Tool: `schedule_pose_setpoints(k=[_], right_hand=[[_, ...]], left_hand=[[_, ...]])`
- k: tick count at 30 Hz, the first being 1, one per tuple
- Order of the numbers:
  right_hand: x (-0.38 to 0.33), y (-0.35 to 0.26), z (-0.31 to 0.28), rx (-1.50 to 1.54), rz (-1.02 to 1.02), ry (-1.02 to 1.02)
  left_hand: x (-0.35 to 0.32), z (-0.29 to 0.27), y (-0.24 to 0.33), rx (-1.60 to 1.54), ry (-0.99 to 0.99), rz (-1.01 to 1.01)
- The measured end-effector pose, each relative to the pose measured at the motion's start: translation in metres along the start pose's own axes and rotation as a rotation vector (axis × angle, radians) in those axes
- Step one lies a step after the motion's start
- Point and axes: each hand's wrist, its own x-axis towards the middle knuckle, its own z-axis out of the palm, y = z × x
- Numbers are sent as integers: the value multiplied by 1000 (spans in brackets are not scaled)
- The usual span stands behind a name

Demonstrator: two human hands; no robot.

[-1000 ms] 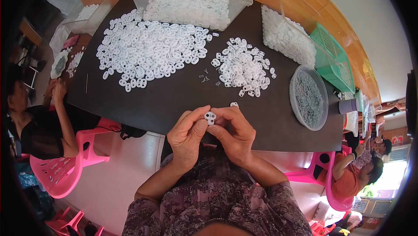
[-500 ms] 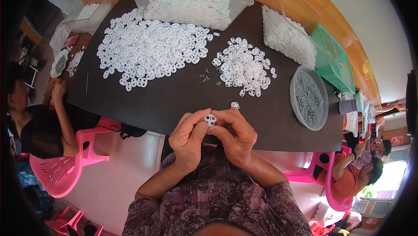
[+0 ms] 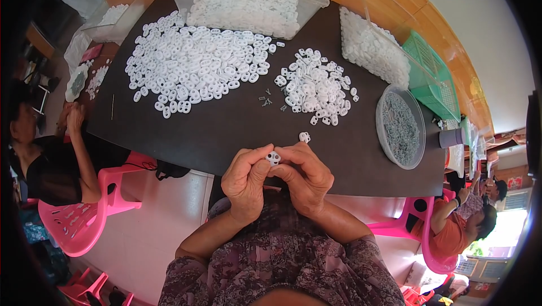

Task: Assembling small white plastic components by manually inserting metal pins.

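Note:
Both hands meet over the table's near edge around a small white plastic piece [image 3: 273, 158] with several dark round holes. My left hand [image 3: 244, 186] pinches its left side between thumb and forefinger. My right hand [image 3: 307, 180] grips the right side the same way, and its fingertips cover part of the piece. Just beyond the right knuckles lies another white holed piece [image 3: 305, 136]. Farther off is a small heap of white pieces [image 3: 319, 88], with a few loose small metal parts [image 3: 266, 100] to its left.
A larger heap of white oval pieces [image 3: 197, 63] spreads before a clear bin [image 3: 313, 1] at the back. Right are a round tray [image 3: 419, 158] of metal parts, a clear box of white pieces [image 3: 372, 49] and a green basket [image 3: 435, 77]. Another person [image 3: 56, 159] sits at left.
The held piece has turned slightly between the fingertips and sits a little lower. My left hand has shifted a touch to the right; the heaps look the same.

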Motion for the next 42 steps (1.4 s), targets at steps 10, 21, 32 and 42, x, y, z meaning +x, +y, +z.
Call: schedule_pose_setpoints(k=[10,21,32,42], right_hand=[[-1,-4,4,81,116,16],[1,-5,3,85,80,1],[4,-6,5,-188,-149,19],[3,-8,7,-161,-135,17]], left_hand=[[8,-4,3,62,3,32],[8,-8,5,-50,-65,-43],[4,-3,3,94,-28,65],[0,-3,-1,71,-17,89]])
